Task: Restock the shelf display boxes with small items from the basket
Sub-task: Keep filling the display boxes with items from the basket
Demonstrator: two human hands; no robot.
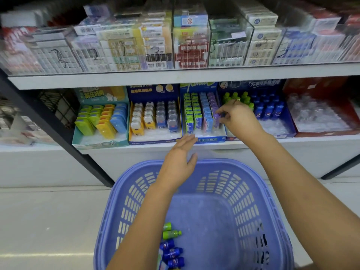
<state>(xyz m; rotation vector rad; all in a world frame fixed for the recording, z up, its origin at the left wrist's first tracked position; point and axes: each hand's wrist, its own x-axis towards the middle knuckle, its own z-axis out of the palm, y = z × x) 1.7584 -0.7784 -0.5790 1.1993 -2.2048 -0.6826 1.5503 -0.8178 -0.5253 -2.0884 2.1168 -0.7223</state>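
Small bottles [171, 248], green and blue, lie at the near left of the purple basket [272, 201], beside the left forearm. On the lower shelf, the blue display box [206, 140] holds rows of green, blue and purple packets. The right hand [236, 115] reaches over its right edge, fingertips pinched on a purple packet [216, 118] in the rightmost row. The left hand [180, 160] hovers above the basket's far rim, fingers spread and empty, tips near the box front.

Pretty bright, even light, hardly any shadows. Upper shelf [175, 76] above the hands is smeared with blur, its clear fronts glare a bit. Edges bend fisheye-style; basket [194, 221] below looks sharp.
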